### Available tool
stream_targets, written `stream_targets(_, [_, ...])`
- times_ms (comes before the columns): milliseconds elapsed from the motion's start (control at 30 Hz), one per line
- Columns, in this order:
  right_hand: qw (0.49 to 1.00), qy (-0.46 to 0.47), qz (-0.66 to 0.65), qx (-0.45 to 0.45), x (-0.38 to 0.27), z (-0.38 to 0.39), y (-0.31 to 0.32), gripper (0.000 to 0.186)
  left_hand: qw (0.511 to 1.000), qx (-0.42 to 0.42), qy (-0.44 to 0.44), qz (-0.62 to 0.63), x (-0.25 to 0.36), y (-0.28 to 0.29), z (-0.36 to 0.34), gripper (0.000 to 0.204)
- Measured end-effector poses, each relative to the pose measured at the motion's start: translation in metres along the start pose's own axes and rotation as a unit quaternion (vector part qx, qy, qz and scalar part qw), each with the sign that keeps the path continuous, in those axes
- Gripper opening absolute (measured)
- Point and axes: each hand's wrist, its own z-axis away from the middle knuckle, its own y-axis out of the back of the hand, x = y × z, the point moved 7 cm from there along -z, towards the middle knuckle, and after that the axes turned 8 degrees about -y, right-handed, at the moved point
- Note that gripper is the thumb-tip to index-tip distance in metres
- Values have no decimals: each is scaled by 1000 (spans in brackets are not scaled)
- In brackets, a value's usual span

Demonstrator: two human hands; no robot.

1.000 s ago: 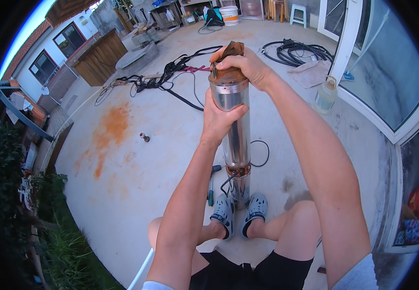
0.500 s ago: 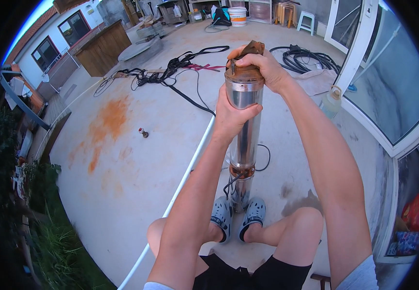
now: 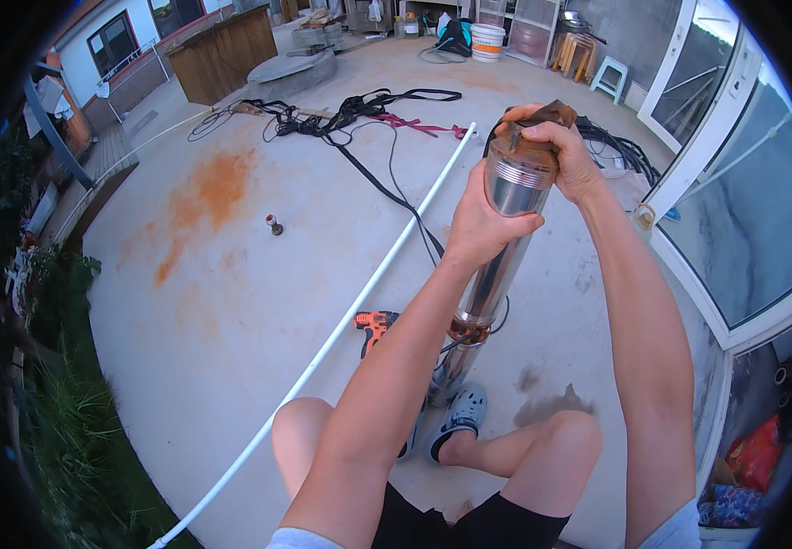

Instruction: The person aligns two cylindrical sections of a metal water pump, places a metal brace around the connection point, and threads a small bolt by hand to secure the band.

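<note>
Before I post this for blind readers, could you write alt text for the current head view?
A person's left hand grips a steel cylinder near its upper end while the right hand holds its rusty top. A white pole slants by on the left, and an orange drill shows partly behind the left forearm.

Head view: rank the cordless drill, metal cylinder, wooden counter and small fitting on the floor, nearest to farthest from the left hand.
1. Metal cylinder: in the left hand's grip.
2. Orange cordless drill: lower left, partly hidden.
3. Small fitting: left, on the floor.
4. Wooden counter: far back, upper left.
</note>
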Motion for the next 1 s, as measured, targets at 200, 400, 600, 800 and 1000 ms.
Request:
stream_targets(200, [1000,-12,-25,4,6,-3,3,34,1000,4,-5,10,-4,1,0,99])
stream_targets(400, [1000,-2,-25,6,3,-2,5,33,1000,18,-14,-6,-3,2,0,99])
stream_targets(600, [1000,20,2,-8,-6,-2,-17,35,1000,3,-15,-4,5,13,2,96])
stream_targets(800, [1000,20,-8,-23,-7,0,-46,30,1000,14,20,-6,10,30,19,88])
stream_targets(1000, [998,33,24,-56,-26,5,-79,32,998,0,51,-24,25,48,34,86])
